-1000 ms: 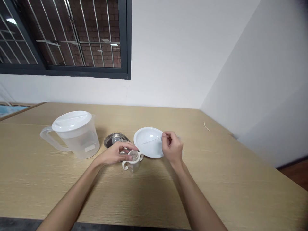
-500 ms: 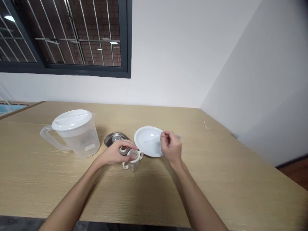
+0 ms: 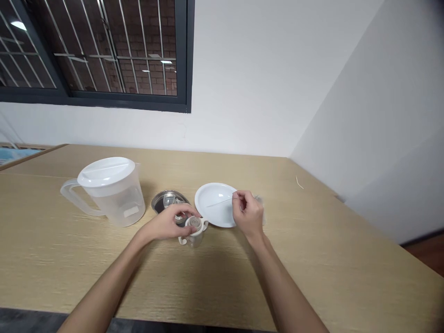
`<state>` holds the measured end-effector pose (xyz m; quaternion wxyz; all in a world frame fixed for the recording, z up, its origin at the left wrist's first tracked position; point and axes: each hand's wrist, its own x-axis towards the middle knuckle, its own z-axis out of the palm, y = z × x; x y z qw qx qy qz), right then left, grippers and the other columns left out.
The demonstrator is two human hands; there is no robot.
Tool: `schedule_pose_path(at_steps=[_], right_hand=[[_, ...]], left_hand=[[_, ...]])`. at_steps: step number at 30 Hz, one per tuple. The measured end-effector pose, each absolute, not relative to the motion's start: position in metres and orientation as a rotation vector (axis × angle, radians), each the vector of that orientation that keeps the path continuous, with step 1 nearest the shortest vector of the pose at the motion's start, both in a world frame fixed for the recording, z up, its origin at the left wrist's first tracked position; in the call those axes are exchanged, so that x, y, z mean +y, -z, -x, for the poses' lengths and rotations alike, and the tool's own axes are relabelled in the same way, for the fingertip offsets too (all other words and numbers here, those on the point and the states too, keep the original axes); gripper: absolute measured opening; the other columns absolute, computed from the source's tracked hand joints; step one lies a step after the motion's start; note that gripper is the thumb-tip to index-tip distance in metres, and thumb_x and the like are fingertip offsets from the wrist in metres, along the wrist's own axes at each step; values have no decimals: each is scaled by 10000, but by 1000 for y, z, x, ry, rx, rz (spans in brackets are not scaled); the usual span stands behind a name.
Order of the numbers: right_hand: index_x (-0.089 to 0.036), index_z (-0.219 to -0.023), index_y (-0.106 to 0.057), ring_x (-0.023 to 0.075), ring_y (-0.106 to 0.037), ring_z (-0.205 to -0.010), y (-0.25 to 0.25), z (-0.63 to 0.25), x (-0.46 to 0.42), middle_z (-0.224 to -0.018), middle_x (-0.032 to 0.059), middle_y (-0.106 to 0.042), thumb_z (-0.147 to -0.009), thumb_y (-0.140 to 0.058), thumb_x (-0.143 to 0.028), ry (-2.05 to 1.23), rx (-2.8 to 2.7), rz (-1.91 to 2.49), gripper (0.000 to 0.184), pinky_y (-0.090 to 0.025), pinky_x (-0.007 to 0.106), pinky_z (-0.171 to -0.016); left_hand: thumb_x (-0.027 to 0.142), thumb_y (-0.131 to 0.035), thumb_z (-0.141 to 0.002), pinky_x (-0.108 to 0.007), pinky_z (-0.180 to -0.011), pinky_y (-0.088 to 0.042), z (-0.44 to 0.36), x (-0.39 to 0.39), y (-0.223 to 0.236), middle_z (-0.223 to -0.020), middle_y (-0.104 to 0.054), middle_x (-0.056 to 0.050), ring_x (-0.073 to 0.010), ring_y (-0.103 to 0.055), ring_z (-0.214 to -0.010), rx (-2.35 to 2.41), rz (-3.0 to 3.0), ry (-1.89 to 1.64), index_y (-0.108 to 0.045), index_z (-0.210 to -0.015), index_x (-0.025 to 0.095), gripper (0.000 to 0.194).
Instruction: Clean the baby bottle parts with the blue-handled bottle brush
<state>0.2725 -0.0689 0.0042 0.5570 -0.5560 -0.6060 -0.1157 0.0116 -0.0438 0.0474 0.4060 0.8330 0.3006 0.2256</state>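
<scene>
My left hand [image 3: 173, 222] has its thumb and fingers curved around the top of a small clear two-handled cup [image 3: 194, 236] with pale handles. The cup stands upright on the table. My right hand [image 3: 249, 212] is closed in a pinch on a thin, pale stick [image 3: 220, 202]. That stick points left across a white plate [image 3: 211, 217], and its exact kind is too fine to tell. Behind my left hand lies a round metal dish [image 3: 156, 202] with small clear plastic pieces [image 3: 169, 200] in it, partly hidden by my fingers.
A clear plastic pitcher [image 3: 120, 203] with a white lid stands on the left of the wooden table [image 3: 329, 277]. Crumpled translucent material [image 3: 260, 200] shows behind my right hand. A short white string [image 3: 299, 182] lies at the far right. The wall and barred window rise behind.
The view has shifted slightly, moving everything a little to the right. Both hands keep nearly the same pose, the left at the cup and the right with the stick over the plate.
</scene>
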Motion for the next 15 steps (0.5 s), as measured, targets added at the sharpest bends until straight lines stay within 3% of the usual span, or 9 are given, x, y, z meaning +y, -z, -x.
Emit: schedule_pose_path(at_steps=[5, 11, 15], right_hand=[[-183, -862, -596, 118, -507, -544, -4, -273, -68, -647, -11, -588, -914, -510, -285, 299, -1437, 1311, 143, -398, 242, -538], [-185, -856, -593, 120, -528, -569, -3, -270, -68, -661, -10, -593, -916, -522, -273, 304, -1467, 1307, 129, -406, 239, -557], [-189, -845, -593, 129, -538, -580, -6, -262, -70, -654, -11, -587, -921, -515, -269, 315, -1492, 1305, 135, -409, 245, -568]], left_hand=[[320, -731, -736, -303, -829, -482, -11, -44, -49, -1054, -710, -51, -198, -629, -914, 762, -2067, -525, -709, -1057, 212, 339], [317, -772, -678, -234, -642, -449, -1, -45, -54, -1012, -708, -27, -174, -621, -836, 828, -2085, -484, -729, -991, 225, 329], [276, -751, -672, -218, -607, -437, 2, -46, -57, -961, -709, -15, -179, -624, -851, 857, -2113, -502, -733, -990, 235, 321]])
